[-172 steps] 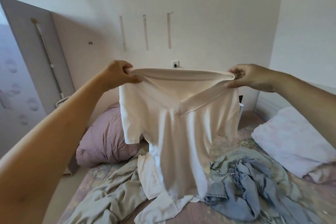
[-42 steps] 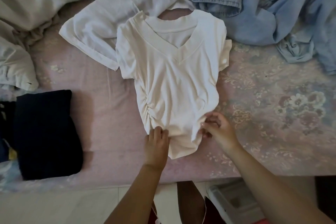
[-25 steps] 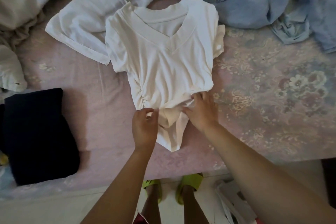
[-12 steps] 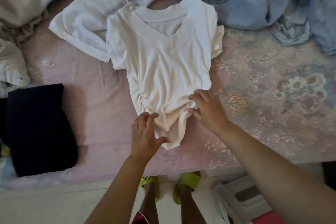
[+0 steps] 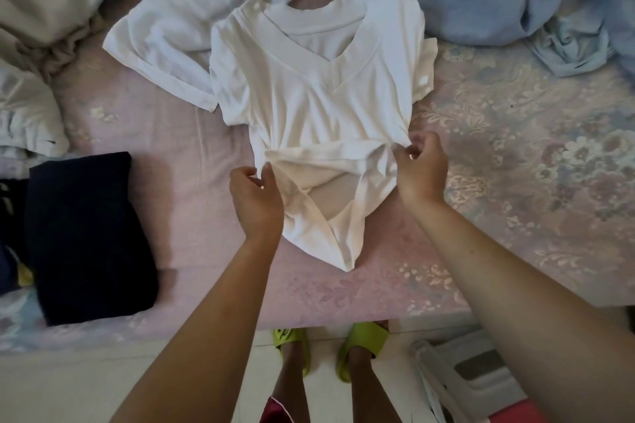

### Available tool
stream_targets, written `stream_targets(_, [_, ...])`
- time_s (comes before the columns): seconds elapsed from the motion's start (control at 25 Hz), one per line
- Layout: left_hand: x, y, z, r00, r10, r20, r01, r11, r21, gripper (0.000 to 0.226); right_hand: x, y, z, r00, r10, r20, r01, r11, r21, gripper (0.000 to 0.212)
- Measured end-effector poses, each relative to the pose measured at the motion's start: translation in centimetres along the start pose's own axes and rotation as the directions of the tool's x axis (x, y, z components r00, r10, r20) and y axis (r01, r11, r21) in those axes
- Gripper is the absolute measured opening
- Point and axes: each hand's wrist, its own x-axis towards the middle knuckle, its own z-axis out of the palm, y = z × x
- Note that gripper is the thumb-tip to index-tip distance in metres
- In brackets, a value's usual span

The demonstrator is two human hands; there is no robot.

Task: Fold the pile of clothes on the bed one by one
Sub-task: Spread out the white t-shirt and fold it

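Head view: left hand [image 5: 256,197] and right hand [image 5: 421,165] each pinch the shirt [image 5: 316,106] at its waist, hem bunched toward 6 o'clock on the bed [image 5: 515,182]. Best to lift both sides evenly and carry the fold toward 12. Unfolded clothes [image 5: 498,0] crowd 12; a folded dark garment [image 5: 89,233] sits at 9.

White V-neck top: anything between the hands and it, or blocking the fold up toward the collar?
No. The left hand and right hand already pinch the white V-neck top at its lower edge; its chest is bare.
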Motion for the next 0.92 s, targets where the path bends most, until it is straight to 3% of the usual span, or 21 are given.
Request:
stream_targets(0.08, [-2.2, -0.7, 0.4, 0.995, 0.085, 0.043, -0.087, 0.995, 0.048, 0.028, -1.5, 0.4, -0.3, 0.991, -0.131, 0.006, 0.130, 0.984, -0.118, 0.021])
stream_targets(0.16, [-4.0, -1.4, 1.2, 0.988, 0.120, 0.101, -0.136, 0.974, 0.179, 0.036, -3.4, 0.7, 0.2, 0.963, -0.196, 0.183, 0.245, 0.920, -0.306, 0.029])
stream_targets(0.24, [-4.3, -1.4, 2.5, 0.989, 0.088, 0.117, -0.122, 0.935, 0.334, 0.057, -4.7, 0.7, 1.4, 0.944, -0.140, 0.298, 0.276, 0.828, -0.487, 0.047])
stream_targets(0.36, [-3.3, -0.8, 3.9, 0.997, 0.004, 0.073, -0.042, 0.848, 0.528, 0.075, -4.2, -0.3, 3.6, 0.952, -0.110, 0.287, 0.284, 0.672, -0.684, 0.068])
stream_targets(0.48, [-2.5, -0.9, 3.9, 0.996, -0.062, 0.063, 0.029, 0.902, 0.432, 0.043, -2.7, -0.3, 4.6, 0.971, 0.004, 0.238, 0.178, 0.650, -0.738, 0.073])
stream_targets(0.56, [-2.9, -1.4, 2.9, 0.996, -0.074, 0.049, 0.060, 0.971, 0.233, 0.020, -2.1, 0.1, 4.0, 0.968, 0.013, 0.251, 0.191, 0.608, -0.771, 0.054])
stream_targets(0.64, [-3.5, -2.2, 1.1, 0.997, -0.067, 0.039, 0.064, 0.994, 0.088, 0.012, -2.0, 0.5, 2.8, 0.960, -0.056, 0.275, 0.247, 0.635, -0.732, 0.030])
stream_targets(0.72, [-4.1, -3.1, -1.5, 0.999, -0.034, 0.023, 0.033, 0.999, 0.035, 0.004, -2.6, 1.0, 1.0, 0.970, -0.117, 0.214, 0.219, 0.806, -0.549, 0.019])
stream_targets(0.8, [-5.0, -3.9, -4.2, 0.999, 0.034, -0.015, -0.033, 0.999, 0.021, 0.015, -3.7, 1.7, -1.7, 0.986, -0.111, 0.123, 0.145, 0.939, -0.312, 0.011])
stream_targets(0.92, [-5.9, -5.1, -7.0, 0.977, 0.202, -0.073, -0.197, 0.978, 0.070, 0.029, -5.4, 3.8, -6.7, 1.000, 0.005, -0.005, -0.005, 0.999, -0.047, 0.013])
